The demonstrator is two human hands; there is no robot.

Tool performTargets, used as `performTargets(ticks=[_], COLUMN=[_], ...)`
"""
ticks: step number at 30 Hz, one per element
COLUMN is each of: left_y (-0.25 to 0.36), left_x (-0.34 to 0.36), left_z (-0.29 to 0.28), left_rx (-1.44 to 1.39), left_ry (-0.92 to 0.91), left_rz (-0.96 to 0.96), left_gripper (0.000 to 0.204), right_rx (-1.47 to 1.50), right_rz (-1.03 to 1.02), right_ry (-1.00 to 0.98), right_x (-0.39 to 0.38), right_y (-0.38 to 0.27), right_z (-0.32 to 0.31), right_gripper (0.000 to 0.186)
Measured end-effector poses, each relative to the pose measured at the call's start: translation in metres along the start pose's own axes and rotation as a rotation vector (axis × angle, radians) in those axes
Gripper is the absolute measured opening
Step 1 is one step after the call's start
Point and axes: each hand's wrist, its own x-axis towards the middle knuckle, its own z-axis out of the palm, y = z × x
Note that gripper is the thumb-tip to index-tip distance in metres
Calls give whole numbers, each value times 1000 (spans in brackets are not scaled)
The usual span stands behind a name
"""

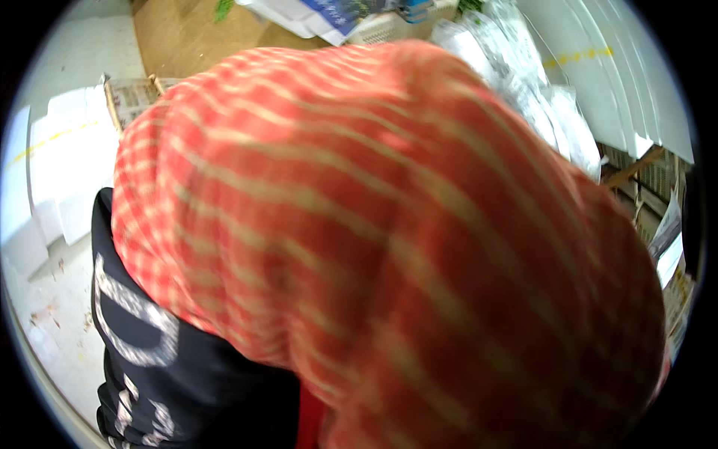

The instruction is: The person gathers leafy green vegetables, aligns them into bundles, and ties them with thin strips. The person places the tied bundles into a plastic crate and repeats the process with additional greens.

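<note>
White foam boxes (63, 172) sit at the left, above a dark printed garment (161, 374). A red-and-cream checked cloth (389, 239), blurred and close to the camera, fills the middle. Clear plastic bags (538, 105) lie at the right. Both hands are out of sight.

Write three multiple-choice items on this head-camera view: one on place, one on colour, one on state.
1. Where is the dark garment with pale lettering?
A. lower left
B. upper right
C. top centre

2. What colours has the large checked cloth?
A. blue and black
B. red-orange with pale stripes
C. plain green

3. How does the checked cloth look?
A. sharp, far off
B. blurred, filling most of the view
C. folded small on a shelf

Answers: 1 A, it lies beneath the cloth's left edge. 2 B, its stripes show throughout. 3 B, it hides both hands.
</note>
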Motion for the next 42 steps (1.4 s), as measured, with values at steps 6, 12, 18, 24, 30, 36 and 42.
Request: performTargets(ticks=[6,12,18,24,30,36,42], left_y=[79,125,152,180,82,32,-42], left_x=[-57,-129,-210,-316,-524,-655,-681], left_z=[-17,-43,-91,-180,-232,-219,-251], left_rx=[110,182,211,310,19,-187,-245], left_ry=[89,187,203,211,457,623,810], left_rz=[-27,20,22,24,-530,-1069,-1131], left_gripper=[20,20,20,19,22,31,27], right_rx=[-277,-521,158,1425,1569,1813,2317], right_rz=[535,696,-76,-166,-71,-20,11], right_ry=[371,219,346,-1236,-1531,-1437,-818], right_x=[109,121,115,-44,-105,130,295], right_y=[-2,12,14,-144,-279,-225,-241], right_z=[-91,-136,-234,-286,-339,-498,-546], right_gripper=[14,20,21,20,20,27,19])
